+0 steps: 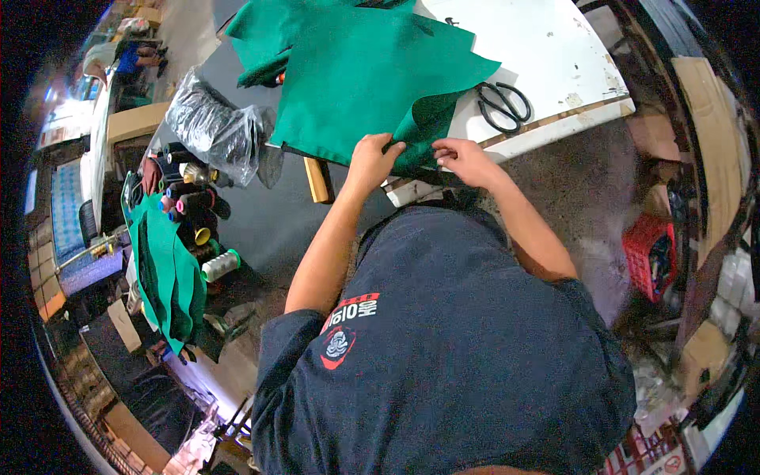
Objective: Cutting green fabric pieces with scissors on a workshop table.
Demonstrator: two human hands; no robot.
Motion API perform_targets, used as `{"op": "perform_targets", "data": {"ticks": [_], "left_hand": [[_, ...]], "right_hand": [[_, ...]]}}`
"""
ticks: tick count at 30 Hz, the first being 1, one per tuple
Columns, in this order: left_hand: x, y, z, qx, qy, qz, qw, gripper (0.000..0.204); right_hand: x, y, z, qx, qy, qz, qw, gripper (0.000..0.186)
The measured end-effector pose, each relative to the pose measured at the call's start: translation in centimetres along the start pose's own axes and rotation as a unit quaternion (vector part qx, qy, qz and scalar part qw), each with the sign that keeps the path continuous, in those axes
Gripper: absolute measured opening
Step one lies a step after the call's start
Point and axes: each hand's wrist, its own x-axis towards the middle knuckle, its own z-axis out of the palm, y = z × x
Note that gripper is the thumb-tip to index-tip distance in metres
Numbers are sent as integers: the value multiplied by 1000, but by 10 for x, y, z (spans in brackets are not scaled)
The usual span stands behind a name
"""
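A large sheet of green fabric (356, 71) lies over the near edge of a white worktable (554, 47). My left hand (372, 158) pinches the fabric's lower edge where it hangs off the table. My right hand (467, 158) grips a folded dark green corner (423, 127) just beside it. The two hands are a few centimetres apart, both on the same hem. Black scissors (503, 104) rest on the table to the right of my right hand.
A crumpled clear plastic bag (218, 127) lies at the left, above a rack of thread spools (194, 206). More green fabric pieces (166, 269) hang at lower left. A red crate (651, 255) stands on the floor at right. A person sits far upper left.
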Motion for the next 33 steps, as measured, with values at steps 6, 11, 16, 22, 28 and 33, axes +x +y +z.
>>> {"op": "perform_targets", "data": {"ticks": [6,11,16,22,28,33], "left_hand": [[3,-3,0,23,-50,4,998,33],[1,-6,0,41,-55,30,997,36],[-1,-7,-2,47,-72,59,995,37],[0,-11,4,60,-41,59,996,32],[1,-7,11,96,-16,33,995,29],[1,-5,11,100,-11,30,994,28]], "right_hand": [[-14,-14,6,-22,-5,28,999,32],[-28,-9,8,-82,-11,-35,996,30],[-44,-17,12,-88,43,-132,986,29],[-30,-2,18,98,-5,57,994,34],[-20,6,14,90,-26,38,995,37],[-19,1,3,135,-67,44,988,38]]}}
